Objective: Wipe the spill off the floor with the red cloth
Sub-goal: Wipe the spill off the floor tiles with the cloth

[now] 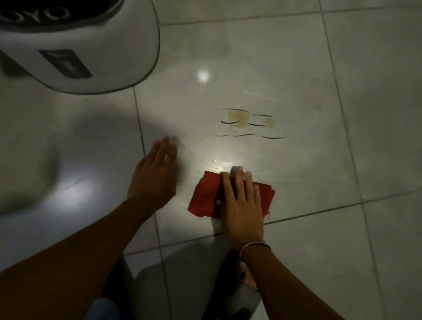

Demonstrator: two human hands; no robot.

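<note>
Right hand (241,204) is flat, palm down on the red cloth (207,198), fingers stretched out and lying close together, tips poking just past the far edge of it. Not gripping it, just pressing it to the floor (366,84). There's a thin bracelet (254,245) on that wrist.

Left hand (153,173) is open too, fingers out and roughly together, holding nothing. It's blurry, so I can't tell if it's actually touching the tile or just above it. It sits just left of the cloth, not touching it.

One cloth, folded into a rough rectangle, lying on the tile near a grout line. The spill (250,119) is further out from the cloth: two yellowish patches side by side, with a few thin dark streaks around them. Cloth and spill are apart, with bare shiny tile between.

One white bin (86,52) with an orange top at the upper left. One foot in a dark sandal (242,274) shows below the right wrist.
</note>
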